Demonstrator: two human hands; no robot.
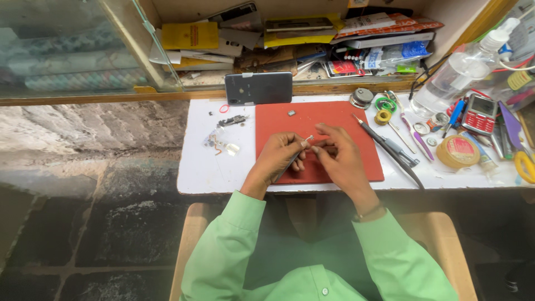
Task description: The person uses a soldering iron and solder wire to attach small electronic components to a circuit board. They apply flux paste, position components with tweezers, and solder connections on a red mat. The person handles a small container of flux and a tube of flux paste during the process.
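While the white worktop (200,173) carries a wide scatter of repair clutter, the work itself sits over the red mat (334,120) at its middle, and the person's two hands meet just above that mat. A dark phone (259,87) lies face down at the mat's far edge, well clear of the hands. The left hand (278,156) is curled, its thumb and forefinger pinching a slim metal tool (288,163), likely tweezers, whose tip carries a tiny pale part (310,137). The right hand (340,156) has its fingers drawn together, the tips closing on that same part from the other side.

To do this well, the hands would best stay low over the mat, so a dropped piece lands on red and not among the loose bits (223,142) to the left, and the squeeze on the tool should be light and even.

What the small part is cannot be made out; it is too small and partly covered by fingertips. Much of the tool's length is hidden inside the left palm, and the right thumb is out of sight.
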